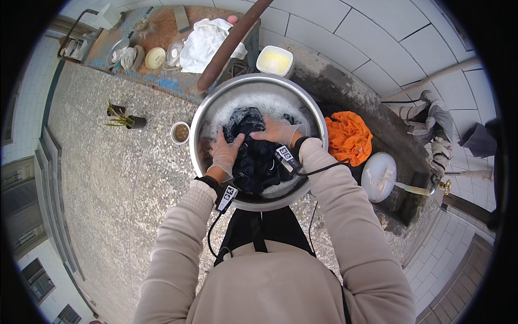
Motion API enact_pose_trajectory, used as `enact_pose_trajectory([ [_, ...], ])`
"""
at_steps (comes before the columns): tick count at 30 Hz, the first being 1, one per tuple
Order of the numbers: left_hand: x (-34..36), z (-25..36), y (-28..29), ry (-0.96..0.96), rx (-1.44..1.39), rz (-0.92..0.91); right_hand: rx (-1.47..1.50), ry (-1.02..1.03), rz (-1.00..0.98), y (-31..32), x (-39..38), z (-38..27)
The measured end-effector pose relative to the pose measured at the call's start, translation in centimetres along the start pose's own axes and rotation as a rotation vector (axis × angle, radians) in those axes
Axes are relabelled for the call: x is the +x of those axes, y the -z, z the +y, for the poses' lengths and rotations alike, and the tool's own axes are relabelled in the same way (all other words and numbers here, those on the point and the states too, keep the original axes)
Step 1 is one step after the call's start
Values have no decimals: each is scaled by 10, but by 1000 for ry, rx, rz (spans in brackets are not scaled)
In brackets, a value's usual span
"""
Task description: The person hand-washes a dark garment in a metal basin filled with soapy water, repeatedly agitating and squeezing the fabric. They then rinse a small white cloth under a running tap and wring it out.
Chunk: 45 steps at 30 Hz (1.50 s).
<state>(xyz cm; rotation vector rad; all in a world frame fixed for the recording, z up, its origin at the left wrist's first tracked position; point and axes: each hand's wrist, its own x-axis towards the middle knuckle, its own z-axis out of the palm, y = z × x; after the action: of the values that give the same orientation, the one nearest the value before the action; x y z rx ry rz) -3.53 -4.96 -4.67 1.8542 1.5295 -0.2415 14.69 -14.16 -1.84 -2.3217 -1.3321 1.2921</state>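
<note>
A wet black garment [253, 156] lies bunched in sudsy water inside a wide metal basin [197, 178]. My left hand [225, 151], in a clear glove, rests at the garment's left side with its thumb and fingers spread apart. From the right, my gloved right hand [275, 130] lies over the upper part of the same cloth, thumb and fingers stretched out and apart. Some fingertips are hard to make out against the dark folds. White foam [270, 102] covers the water along the far side of the basin.
Right of the basin lie an orange cloth [349, 137] and a round whitish container [379, 177] in a stone trough, near a brass tap [444, 186]. Behind stands a white tub [275, 60]. A rusty pipe [232, 46] crosses before a cluttered table. A small bowl [179, 133] sits left.
</note>
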Motion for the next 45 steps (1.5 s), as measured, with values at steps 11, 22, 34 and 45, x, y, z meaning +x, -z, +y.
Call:
enact_pose_trajectory([
  [11, 16, 39, 38, 199, -1302, -644, 350, 141, 479, -2, -37, -22],
  [22, -37, 9, 7, -544, 347, 3, -364, -54, 403, -52, -86, -28],
  [34, 37, 19, -4, -275, 285, -295, -265, -117, 174, -32, 2, -9],
  [45, 44, 51, 0, 10, -373, 212, 261, -273, 374, -1, 84, -29],
])
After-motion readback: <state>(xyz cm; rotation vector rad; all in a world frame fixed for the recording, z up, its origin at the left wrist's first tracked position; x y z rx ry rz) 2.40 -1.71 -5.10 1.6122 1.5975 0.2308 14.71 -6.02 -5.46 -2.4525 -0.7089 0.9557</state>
